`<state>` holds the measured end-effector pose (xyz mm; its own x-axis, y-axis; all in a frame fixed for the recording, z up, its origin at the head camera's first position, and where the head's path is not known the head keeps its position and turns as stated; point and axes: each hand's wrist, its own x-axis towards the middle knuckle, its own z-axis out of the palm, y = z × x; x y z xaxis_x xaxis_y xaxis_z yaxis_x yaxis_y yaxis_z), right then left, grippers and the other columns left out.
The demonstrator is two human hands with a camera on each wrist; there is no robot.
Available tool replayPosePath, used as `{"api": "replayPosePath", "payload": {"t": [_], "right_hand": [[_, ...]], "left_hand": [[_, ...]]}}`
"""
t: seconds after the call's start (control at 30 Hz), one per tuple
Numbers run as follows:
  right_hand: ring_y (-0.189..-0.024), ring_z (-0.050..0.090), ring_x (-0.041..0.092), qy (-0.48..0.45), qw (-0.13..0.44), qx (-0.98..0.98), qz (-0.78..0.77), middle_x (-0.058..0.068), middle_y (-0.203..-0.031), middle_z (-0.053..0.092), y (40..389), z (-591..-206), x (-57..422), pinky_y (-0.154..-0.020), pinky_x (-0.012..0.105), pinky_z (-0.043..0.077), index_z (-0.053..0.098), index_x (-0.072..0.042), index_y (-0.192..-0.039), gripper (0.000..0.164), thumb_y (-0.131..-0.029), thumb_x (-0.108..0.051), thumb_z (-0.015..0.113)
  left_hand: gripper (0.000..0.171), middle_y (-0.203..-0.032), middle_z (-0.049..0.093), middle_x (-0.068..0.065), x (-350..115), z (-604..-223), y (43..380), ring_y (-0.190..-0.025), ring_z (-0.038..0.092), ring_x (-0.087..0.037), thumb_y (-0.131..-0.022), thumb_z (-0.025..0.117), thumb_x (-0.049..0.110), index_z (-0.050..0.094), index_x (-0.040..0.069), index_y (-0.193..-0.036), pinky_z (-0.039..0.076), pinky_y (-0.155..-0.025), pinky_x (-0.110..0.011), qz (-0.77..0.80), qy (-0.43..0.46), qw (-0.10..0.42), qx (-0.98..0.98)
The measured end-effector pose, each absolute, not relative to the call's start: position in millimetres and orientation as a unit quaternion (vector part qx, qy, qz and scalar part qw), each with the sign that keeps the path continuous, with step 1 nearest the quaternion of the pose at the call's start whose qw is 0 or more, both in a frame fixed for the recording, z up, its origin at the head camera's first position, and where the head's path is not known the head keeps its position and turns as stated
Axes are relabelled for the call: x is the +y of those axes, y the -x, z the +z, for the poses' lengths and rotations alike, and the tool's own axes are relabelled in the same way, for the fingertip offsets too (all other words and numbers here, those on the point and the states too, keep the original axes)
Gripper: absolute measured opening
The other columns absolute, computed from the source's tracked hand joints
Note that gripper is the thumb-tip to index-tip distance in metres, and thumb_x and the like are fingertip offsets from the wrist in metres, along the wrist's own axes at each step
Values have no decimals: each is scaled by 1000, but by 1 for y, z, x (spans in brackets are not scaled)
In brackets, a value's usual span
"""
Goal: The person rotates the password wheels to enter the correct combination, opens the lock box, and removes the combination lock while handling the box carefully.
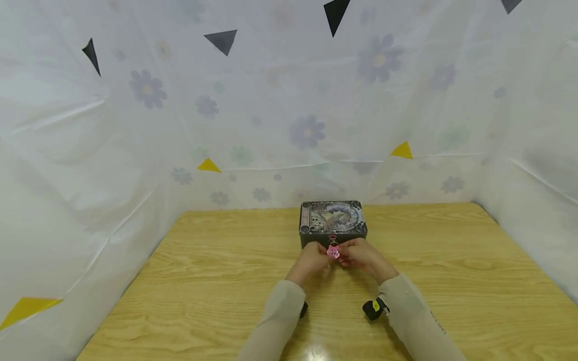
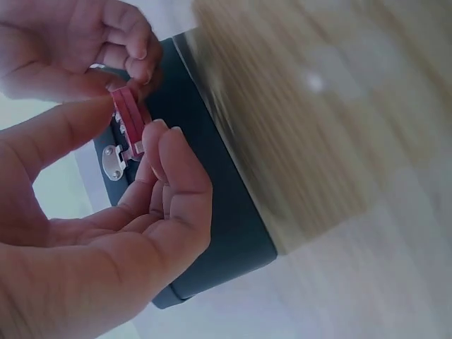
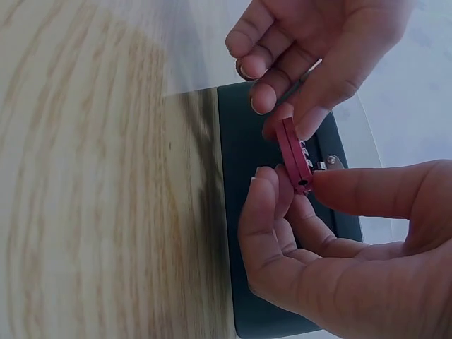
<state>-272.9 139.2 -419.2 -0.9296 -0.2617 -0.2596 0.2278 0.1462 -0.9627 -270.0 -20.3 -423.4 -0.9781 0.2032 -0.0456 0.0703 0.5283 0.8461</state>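
Observation:
A pink combination padlock (image 1: pixel 333 251) with small number dials hangs at the front of a dark tin box (image 1: pixel 333 218) with an ornate picture on its lid. Its shackle is at the box's metal latch (image 2: pixel 113 162). My left hand (image 1: pixel 311 261) pinches one side of the padlock between thumb and index finger. From the other side my right hand (image 1: pixel 365 258) pinches it too, with the thumb at the dial face and the index finger behind. In the right wrist view the padlock (image 3: pixel 294 152) appears edge-on, its dials toward the thumbs.
The box stands near the back of a wood-grain table (image 1: pixel 217 281). A white flowered curtain (image 1: pixel 262 100) with black and yellow triangles surrounds the table at the back and sides. Black wrist devices (image 1: pixel 373 310) sit under the sleeves.

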Motion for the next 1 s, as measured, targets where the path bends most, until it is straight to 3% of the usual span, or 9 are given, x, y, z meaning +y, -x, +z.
{"api": "replayPosePath", "payload": {"t": [0.17, 0.4, 0.67, 1.0], "right_hand": [[-67, 58, 10, 13, 186, 736, -651, 6, -79, 59, 273, -419, 139, -65, 24, 53, 45, 25, -118, 31, -96, 3, 45], [-68, 59, 10, 11, 185, 738, -649, 6, -79, 61, 272, -419, 138, -66, 25, 54, 46, 25, -117, 30, -95, 5, 45], [-67, 57, 9, 16, 180, 741, -646, 3, -76, 59, 272, -421, 138, -66, 25, 53, 46, 25, -114, 28, -93, 7, 44], [-67, 57, 10, 5, 171, 753, -636, 6, -79, 61, 273, -421, 139, -66, 27, 55, 50, 24, -113, 30, -95, 1, 46]], "left_hand": [[24, -69, 52, -1, -18, -427, 268, -63, 48, -15, -79, 78, 12, 55, 3, -79, 44, -59, -26, 400, -98, 23, 911], [35, -78, 57, -10, -8, -425, 263, -77, 58, -27, -76, 82, 25, 55, 4, -78, 49, -68, -37, 251, -105, -64, 960], [40, -88, 63, -15, 0, -420, 259, -87, 61, -31, -78, 80, 31, 63, -3, -91, 52, -77, -41, 192, -79, -78, 975], [41, -79, 64, -12, 3, -420, 264, -78, 63, -28, -70, 85, 36, 64, 1, -78, 54, -69, -38, 182, -75, -94, 976]]}}
